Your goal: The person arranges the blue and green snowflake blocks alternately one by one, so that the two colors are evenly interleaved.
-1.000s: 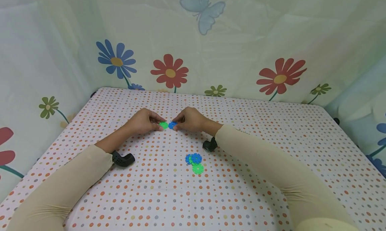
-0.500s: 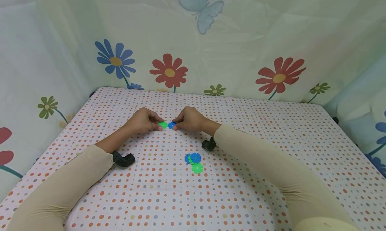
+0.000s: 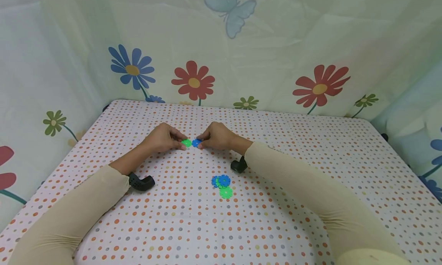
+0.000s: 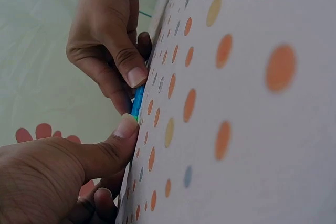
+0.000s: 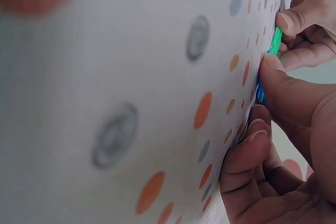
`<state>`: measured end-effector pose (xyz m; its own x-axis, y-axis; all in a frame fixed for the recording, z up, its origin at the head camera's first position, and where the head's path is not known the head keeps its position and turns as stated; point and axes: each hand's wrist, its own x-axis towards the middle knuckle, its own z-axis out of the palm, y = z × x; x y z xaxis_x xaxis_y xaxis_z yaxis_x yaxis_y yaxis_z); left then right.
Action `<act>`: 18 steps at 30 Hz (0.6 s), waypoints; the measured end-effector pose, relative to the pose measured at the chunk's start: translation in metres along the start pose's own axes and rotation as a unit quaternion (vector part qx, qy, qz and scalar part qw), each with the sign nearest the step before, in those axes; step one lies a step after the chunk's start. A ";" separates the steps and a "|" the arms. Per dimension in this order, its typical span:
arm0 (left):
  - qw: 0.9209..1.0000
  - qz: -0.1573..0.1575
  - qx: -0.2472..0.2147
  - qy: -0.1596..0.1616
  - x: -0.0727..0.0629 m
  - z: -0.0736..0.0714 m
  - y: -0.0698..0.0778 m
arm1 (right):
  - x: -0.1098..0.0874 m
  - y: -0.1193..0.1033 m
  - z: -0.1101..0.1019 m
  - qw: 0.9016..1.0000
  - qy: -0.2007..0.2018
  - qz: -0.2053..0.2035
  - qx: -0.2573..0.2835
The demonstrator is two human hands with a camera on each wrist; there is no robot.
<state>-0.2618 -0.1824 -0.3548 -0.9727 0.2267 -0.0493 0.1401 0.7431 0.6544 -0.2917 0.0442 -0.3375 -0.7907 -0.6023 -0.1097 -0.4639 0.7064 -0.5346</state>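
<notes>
In the head view my left hand [image 3: 165, 138] pinches a green notched plastic disc [image 3: 187, 143] between thumb and fingers, low at the table. Facing it, my right hand [image 3: 221, 136] pinches a blue notched disc [image 3: 196, 143] by its right side. The two discs lie side by side, edges very close; whether they touch I cannot tell. Both wrist views show them edge-on at the tabletop, a blue edge [image 4: 137, 100] in the left wrist view and a green edge [image 5: 276, 40] in the right. Thumbs and fingertips cover parts of both discs.
A small overlapping pile of blue discs [image 3: 224, 180] and green discs [image 3: 226, 192] lies nearer the body, right of centre. The table [image 3: 165, 226] wears a dotted cloth. A flowered curtain [image 3: 269, 57] hangs behind it. Black wrist devices [image 3: 141, 183] sit at both sleeves.
Almost nothing differs: both hands keep their hold on the green and blue discs in the same spot. The whole view has shifted very slightly.
</notes>
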 end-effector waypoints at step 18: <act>1.000 0.000 -0.010 0.000 -0.001 0.000 0.001 | -0.002 0.000 0.000 1.000 0.011 0.015 0.004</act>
<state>-0.2605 -0.1824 -0.3539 -0.9726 0.2272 -0.0491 0.1369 0.7307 0.6688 -0.2901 0.0450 -0.3373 -0.8136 -0.5715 -0.1072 -0.4356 0.7213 -0.5385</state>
